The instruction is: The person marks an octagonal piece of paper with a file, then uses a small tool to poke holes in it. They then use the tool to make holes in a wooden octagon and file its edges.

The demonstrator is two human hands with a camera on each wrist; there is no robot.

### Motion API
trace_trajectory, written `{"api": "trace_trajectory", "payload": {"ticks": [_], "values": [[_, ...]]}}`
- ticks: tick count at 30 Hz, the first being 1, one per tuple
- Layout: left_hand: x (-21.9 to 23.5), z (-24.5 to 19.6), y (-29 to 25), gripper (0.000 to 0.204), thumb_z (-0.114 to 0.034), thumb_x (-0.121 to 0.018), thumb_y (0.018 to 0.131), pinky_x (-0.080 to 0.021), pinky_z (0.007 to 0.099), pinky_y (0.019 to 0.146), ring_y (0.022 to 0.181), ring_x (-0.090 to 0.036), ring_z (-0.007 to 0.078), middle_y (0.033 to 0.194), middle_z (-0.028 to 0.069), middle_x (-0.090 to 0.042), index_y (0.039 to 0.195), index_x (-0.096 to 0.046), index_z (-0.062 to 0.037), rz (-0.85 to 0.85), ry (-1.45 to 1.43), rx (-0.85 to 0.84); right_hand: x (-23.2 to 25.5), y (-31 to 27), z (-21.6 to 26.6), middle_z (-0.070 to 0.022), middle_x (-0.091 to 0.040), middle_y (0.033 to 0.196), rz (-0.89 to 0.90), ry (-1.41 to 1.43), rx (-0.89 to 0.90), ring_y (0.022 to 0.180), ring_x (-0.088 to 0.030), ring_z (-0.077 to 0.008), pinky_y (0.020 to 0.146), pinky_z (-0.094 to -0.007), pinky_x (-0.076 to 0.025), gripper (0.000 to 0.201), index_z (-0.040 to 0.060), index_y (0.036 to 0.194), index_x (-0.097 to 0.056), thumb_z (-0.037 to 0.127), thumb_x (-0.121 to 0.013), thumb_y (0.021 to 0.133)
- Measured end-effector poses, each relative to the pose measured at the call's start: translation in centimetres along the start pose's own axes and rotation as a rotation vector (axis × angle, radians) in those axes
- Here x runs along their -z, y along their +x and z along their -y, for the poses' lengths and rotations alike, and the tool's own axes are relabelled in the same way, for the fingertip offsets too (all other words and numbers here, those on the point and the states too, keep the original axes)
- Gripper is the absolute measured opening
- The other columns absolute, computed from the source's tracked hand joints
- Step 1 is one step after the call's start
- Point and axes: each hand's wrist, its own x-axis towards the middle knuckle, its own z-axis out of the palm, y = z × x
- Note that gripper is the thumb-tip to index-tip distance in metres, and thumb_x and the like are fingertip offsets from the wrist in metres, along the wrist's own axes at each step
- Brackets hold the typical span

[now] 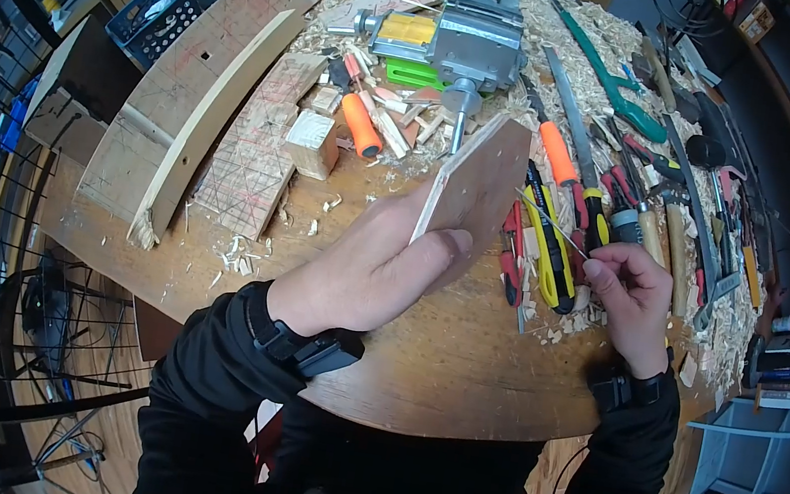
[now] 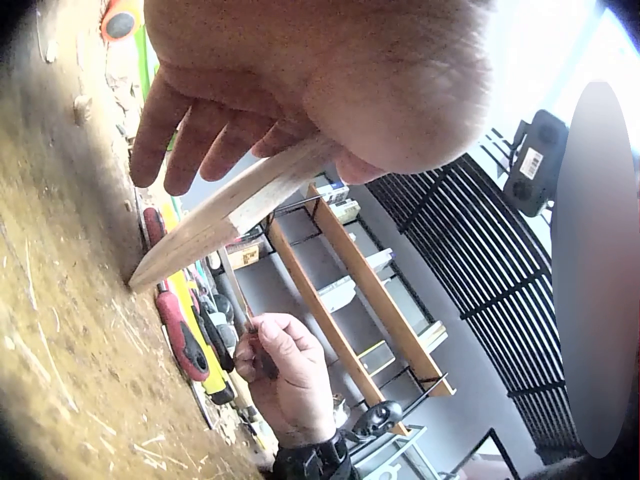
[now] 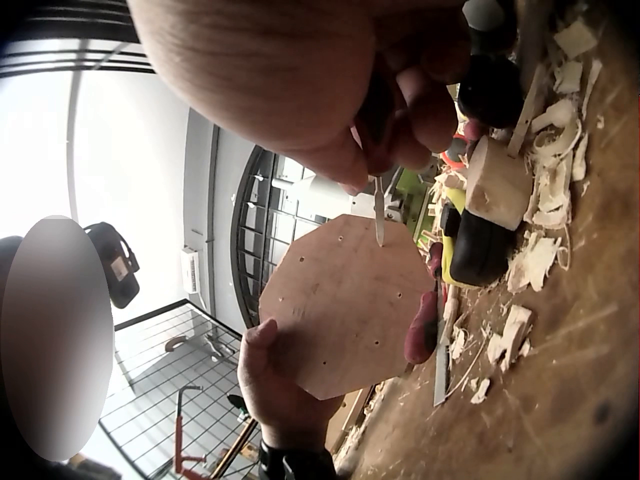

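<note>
My left hand (image 1: 357, 267) grips a flat, many-sided wooden board (image 1: 488, 174) by its near edge, thumb on the face toward the right. The board stands tilted on edge above the table. Several small holes dot its face (image 3: 350, 310) in the right wrist view. My right hand (image 1: 632, 299) pinches a thin metal tool with a pointed tip (image 3: 380, 215) between thumb and fingertips. Its tip points toward the board and overlaps the upper part of the face in that view. The tool's rear end is hidden in the fingers.
Beyond the board stands a metal vise (image 1: 479, 42) among wood shavings. A yellow utility knife (image 1: 545, 243), an orange-handled tool (image 1: 557, 154) and several other hand tools lie at the right. Left are a marked plank (image 1: 251, 156), a wooden block (image 1: 312, 144) and an orange-handled screwdriver (image 1: 361, 126).
</note>
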Motion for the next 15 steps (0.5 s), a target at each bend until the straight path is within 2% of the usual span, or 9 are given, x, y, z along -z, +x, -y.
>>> {"api": "trace_trajectory", "payload": {"ticks": [7, 9, 10, 12, 13, 15], "values": [[-0.18, -0.13, -0.06, 0.041, -0.017, -0.048, 0.089, -0.049, 0.0422, 0.078, 0.085, -0.063, 0.0369, 0.091, 0.0242, -0.061, 0.123, -0.047, 0.0068, 0.008, 0.01, -0.022, -0.03, -0.02, 0.14, 0.0007, -0.065, 0.078, 0.001, 0.001, 0.003, 0.069, -0.056, -0.0026, 0.062, -0.0183, -0.043, 0.011, -0.0024, 0.098, -0.064, 0.005, -0.068, 0.091], [-0.49, -0.02, -0.27, 0.023, -0.014, -0.052, 0.092, -0.046, 0.035, 0.071, 0.077, -0.055, 0.021, 0.085, 0.0139, -0.059, 0.106, -0.056, 0.0046, 0.048, 0.027, -0.015, 0.0, -0.02, 0.23, 0.0006, -0.065, 0.078, 0.001, -0.006, -0.008, 0.07, -0.056, -0.0026, 0.062, -0.0183, -0.043, 0.011, -0.0024, 0.098, -0.064, 0.005, -0.068, 0.091], [-0.57, 0.16, -0.21, 0.023, -0.014, -0.052, 0.092, -0.046, 0.035, 0.071, 0.077, -0.055, 0.021, 0.085, 0.0139, -0.059, 0.106, -0.056, 0.0046, 0.048, 0.026, -0.014, -0.01, -0.01, 0.27, 0.0006, -0.065, 0.078, 0.002, -0.012, -0.017, 0.07, -0.056, -0.0026, 0.062, -0.0182, -0.043, 0.011, -0.0025, 0.098, -0.064, 0.004, -0.068, 0.091], [-0.69, 0.62, -0.09, 0.021, -0.014, -0.056, 0.092, -0.047, 0.0369, 0.07, 0.074, -0.057, 0.0272, 0.083, 0.0165, -0.06, 0.103, -0.056, 0.0045, 0.04, 0.148, -0.131, 0.08, -0.01, 0.31, 0.0005, -0.065, 0.078, 0.01, -0.02, -0.021, 0.07, -0.056, -0.0026, 0.063, -0.0182, -0.043, 0.011, -0.0024, 0.098, -0.064, 0.004, -0.068, 0.091], [-0.67, 0.66, -0.08, 0.021, -0.014, -0.056, 0.092, -0.047, 0.0369, 0.07, 0.074, -0.057, 0.0272, 0.083, 0.0165, -0.06, 0.103, -0.056, 0.0045, 0.039, 0.147, -0.13, 0.1, -0.01, 0.34, 0.0005, -0.065, 0.078, 0.016, -0.028, -0.023, 0.071, -0.056, -0.0026, 0.063, -0.0181, -0.044, 0.01, -0.0023, 0.098, -0.064, 0.004, -0.068, 0.091], [-0.57, 0.71, -0.06, 0.023, -0.016, -0.057, 0.092, -0.047, 0.0382, 0.07, 0.074, -0.058, 0.033, 0.083, 0.0196, -0.059, 0.102, -0.056, 0.0047, 0.066, 0.14, -0.114, 0.05, -0.05, 0.44, 0.0005, -0.065, 0.078, 0.023, -0.024, -0.027, 0.071, -0.056, -0.0025, 0.063, -0.0181, -0.043, 0.01, -0.0023, 0.098, -0.064, 0.004, -0.068, 0.091]]}}
